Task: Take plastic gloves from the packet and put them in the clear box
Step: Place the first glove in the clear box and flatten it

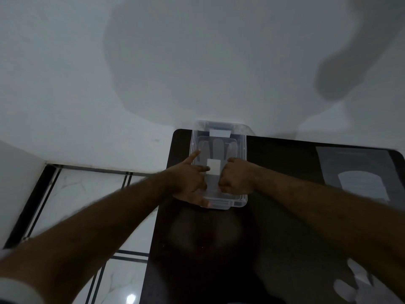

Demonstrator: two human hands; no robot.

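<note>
The clear box (240, 200) stands at the far left of the dark table. A see-through plastic glove (218, 148) lies flat inside it, fingers pointing away from me, with a white square (213, 170) on its palm. My left hand (189, 183) is spread over the box's left side, index finger stretched along the rim, holding nothing. My right hand (236, 179) is curled into a fist just right of the white square, pinching the glove's cuff part. The packet (359, 172) lies flat at the table's far right.
The dark table (285, 227) sits against a white wall. More loose plastic glove material (355, 286) lies at the table's near right. White tiled floor (72, 194) with dark lines is to the left of the table.
</note>
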